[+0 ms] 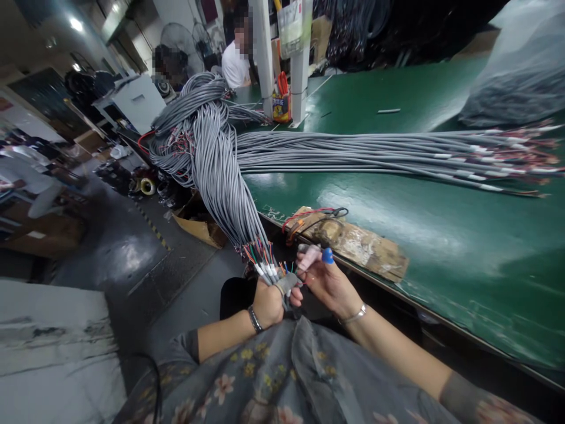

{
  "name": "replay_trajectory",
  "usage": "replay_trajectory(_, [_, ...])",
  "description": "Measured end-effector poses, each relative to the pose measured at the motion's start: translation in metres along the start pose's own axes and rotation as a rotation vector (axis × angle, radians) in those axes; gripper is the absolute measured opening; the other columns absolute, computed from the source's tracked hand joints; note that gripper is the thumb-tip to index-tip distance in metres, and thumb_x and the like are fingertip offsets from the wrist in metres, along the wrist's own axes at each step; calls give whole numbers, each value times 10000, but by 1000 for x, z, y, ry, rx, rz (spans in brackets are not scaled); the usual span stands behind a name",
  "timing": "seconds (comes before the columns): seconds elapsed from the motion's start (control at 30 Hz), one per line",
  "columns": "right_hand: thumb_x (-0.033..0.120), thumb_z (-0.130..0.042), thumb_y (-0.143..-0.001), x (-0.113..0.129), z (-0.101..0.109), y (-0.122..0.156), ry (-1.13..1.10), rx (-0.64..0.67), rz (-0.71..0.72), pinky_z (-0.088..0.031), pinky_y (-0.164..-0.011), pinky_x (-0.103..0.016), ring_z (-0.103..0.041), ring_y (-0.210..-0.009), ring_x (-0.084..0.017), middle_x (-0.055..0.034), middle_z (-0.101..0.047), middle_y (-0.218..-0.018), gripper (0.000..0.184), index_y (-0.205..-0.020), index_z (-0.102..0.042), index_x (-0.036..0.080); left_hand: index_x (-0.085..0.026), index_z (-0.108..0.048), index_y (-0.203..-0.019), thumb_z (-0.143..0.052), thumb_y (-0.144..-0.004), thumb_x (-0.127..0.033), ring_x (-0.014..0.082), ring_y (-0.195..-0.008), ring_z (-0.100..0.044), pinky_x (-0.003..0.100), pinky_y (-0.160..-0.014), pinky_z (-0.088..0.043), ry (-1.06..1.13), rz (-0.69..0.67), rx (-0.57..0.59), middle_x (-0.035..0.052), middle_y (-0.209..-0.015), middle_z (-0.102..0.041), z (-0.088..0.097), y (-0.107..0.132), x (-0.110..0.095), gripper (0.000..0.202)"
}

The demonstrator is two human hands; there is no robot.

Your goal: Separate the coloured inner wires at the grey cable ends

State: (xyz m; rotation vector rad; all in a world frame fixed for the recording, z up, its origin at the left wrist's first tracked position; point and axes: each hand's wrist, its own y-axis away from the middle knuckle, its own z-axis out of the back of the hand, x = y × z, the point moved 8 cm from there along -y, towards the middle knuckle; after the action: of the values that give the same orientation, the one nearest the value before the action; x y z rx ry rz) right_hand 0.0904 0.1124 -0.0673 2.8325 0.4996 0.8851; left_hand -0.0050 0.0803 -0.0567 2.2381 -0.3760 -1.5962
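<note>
My left hand (271, 299) is closed around the end of a grey cable bundle (227, 171) that hangs off the bench. Stripped ends with thin coloured wires (261, 252) and white sleeves fan out just beyond that hand. Close beside it, my right hand (331, 287) pinches at the coloured wires (286, 268) of one cable held in the left; the exact grip is partly hidden. Wrappings cover some fingertips, and a blue finger cover (327, 255) is on one right finger.
A stained wooden board (353, 241) with red and black leads lies on the green bench (463, 235) near its edge. More grey cables (353, 152) stretch across the bench. A white post (301, 76) rises behind, near a seated person (236, 62). A cardboard box (198, 227) stands below.
</note>
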Motion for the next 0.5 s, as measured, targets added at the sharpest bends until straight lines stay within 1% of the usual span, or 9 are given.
replay_trajectory(0.07, [601,-780,-558,0,4,0,8,-18,-4,-475,-580,-270,-559,-588,-126,16,-697,-751,403,-737,-712,247,-155,-513,-544,-789,-458,-507,93,-305,-476,191,-329,-343,11,2,1,-16,-386,-545,2,1,0,455])
replay_trajectory(0.17, [630,-738,-598,0,5,1,42,-2,-23,-471,-558,-258,-554,-591,-121,3,-703,-776,419,-756,-719,243,-151,-528,-551,-793,-459,-501,91,-299,-476,190,-330,-354,15,-3,5,-11,-388,-553,4,4,-2,449])
replay_trajectory(0.33, [526,-756,-656,8,7,5,143,-46,27,-470,-541,-236,-545,-602,-121,-4,-679,-741,325,-776,-719,226,-151,-521,-528,-788,-462,-494,83,-296,-469,180,-326,-343,38,-12,-14,-7,-386,-556,6,6,-6,440])
replay_trajectory(0.5, [541,-731,-678,13,1,7,195,-34,53,-471,-545,-247,-545,-613,-134,-16,-654,-723,336,-744,-698,213,-154,-522,-543,-778,-472,-482,70,-282,-433,182,-322,-320,50,-9,-21,-27,-363,-508,2,3,-6,422])
